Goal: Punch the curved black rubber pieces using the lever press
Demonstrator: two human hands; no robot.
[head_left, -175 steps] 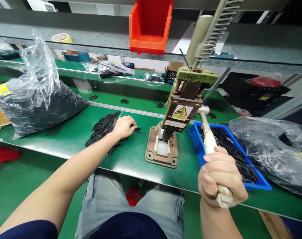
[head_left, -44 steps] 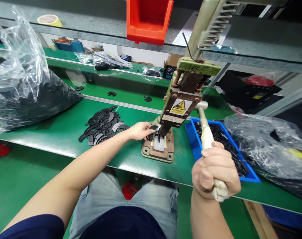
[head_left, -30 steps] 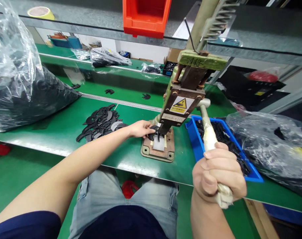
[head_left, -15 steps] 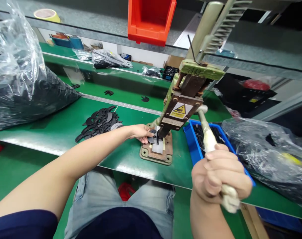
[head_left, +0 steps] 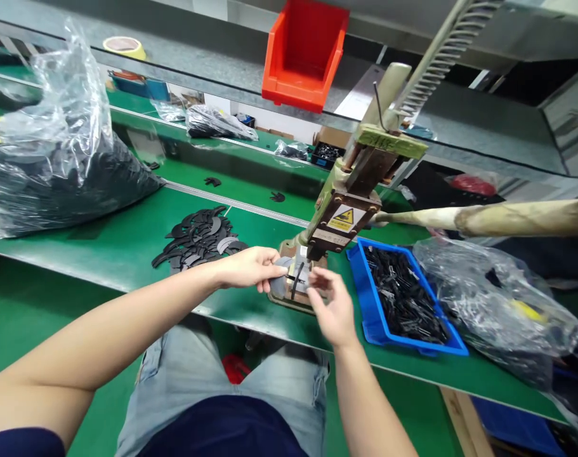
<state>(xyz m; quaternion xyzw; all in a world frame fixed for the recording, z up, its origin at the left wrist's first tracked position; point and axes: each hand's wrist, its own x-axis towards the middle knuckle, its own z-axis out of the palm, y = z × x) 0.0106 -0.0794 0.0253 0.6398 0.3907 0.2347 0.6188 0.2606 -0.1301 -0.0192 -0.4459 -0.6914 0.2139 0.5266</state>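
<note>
Left hand (head_left: 252,268) pinches a grey piece (head_left: 279,285); right hand (head_left: 335,307) curls loosely open, contact unclear; both forearms (head_left: 146,317) converge before the press (head_left: 342,219)

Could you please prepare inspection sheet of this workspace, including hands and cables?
Surface: green bench with pile of black curved pieces.
Work items: press with lever extending right; black strip at its base; blue bin holding black parts.
Clutter: left plastic bag; right plastic bag.
Hands: left hand holds a curved piece at the base; right hand open near the strip.
Cables: nothing seen except thin wire atop press.
Surroundings: shelf with red bin and tape roll.
</note>
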